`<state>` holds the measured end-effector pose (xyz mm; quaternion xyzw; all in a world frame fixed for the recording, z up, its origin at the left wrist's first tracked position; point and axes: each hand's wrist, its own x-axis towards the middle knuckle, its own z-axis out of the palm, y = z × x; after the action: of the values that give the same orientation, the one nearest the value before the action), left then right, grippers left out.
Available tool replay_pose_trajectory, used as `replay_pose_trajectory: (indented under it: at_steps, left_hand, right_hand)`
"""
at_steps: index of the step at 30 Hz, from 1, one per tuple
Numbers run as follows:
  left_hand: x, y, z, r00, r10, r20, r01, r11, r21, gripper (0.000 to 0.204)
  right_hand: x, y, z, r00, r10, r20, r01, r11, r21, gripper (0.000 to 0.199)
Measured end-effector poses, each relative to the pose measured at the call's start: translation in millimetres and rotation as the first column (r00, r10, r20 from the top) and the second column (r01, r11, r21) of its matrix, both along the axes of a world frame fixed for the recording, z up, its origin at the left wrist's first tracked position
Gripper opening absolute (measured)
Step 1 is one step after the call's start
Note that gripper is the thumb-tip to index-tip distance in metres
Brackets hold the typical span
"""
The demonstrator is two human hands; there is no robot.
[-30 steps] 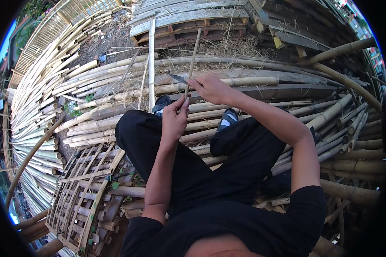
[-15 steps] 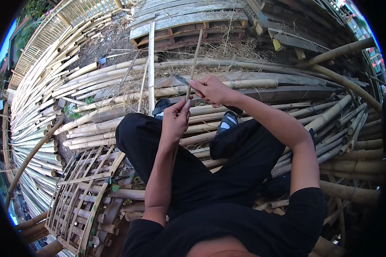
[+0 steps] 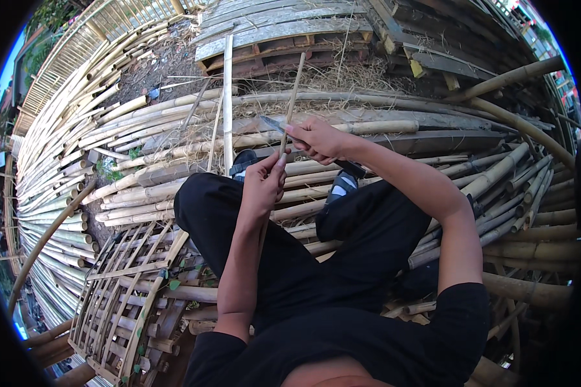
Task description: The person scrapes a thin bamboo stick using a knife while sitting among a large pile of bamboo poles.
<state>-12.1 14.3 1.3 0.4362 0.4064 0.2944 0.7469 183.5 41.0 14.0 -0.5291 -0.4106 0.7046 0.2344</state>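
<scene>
A thin bamboo strip (image 3: pixel 294 90) slants up and away from my lap. My left hand (image 3: pixel 265 180) is closed round it, thumb pressed along its side, and the lower end runs back along my left forearm. Just above, my right hand (image 3: pixel 319 138) grips a knife, whose handle is mostly hidden by my fingers. The knife's blade (image 3: pixel 271 122) crosses the strip and points left, with my right thumb close against the strip.
Long bamboo poles (image 3: pixel 258 138) lie across the ground under my feet. A flat pale slat (image 3: pixel 228 103) stands before a wooden pallet (image 3: pixel 277 35). A woven bamboo lattice (image 3: pixel 119 303) is at near left; more poles (image 3: pixel 526 290) are stacked at right.
The bamboo strip has slid slightly toward me, its far tip now lower. My right hand and the knife have shifted a little nearer, and more of the blade shows.
</scene>
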Motion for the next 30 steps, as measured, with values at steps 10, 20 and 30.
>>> replay_pose_trajectory:
  at_steps: [10,20,30]
  left_hand:
    - [0,0,-3,0.999,-0.016,-0.028,0.017,1.0,0.004,0.026]
    - [5,1,-11,0.99,0.019,-0.139,0.002,0.989,0.145,0.025]
    - [1,0,-3,1.0,0.008,-0.007,-0.008,0.999,0.043,0.025]
  right_hand:
    - [2,1,-6,0.995,0.03,0.097,-0.045,0.987,0.153,0.053]
    - [-4,0,-12,0.808,-0.071,0.584,-0.292,0.814,0.503,0.059]
    - [-6,-8,5,0.997,-0.059,0.047,0.058,0.998,0.026,0.055]
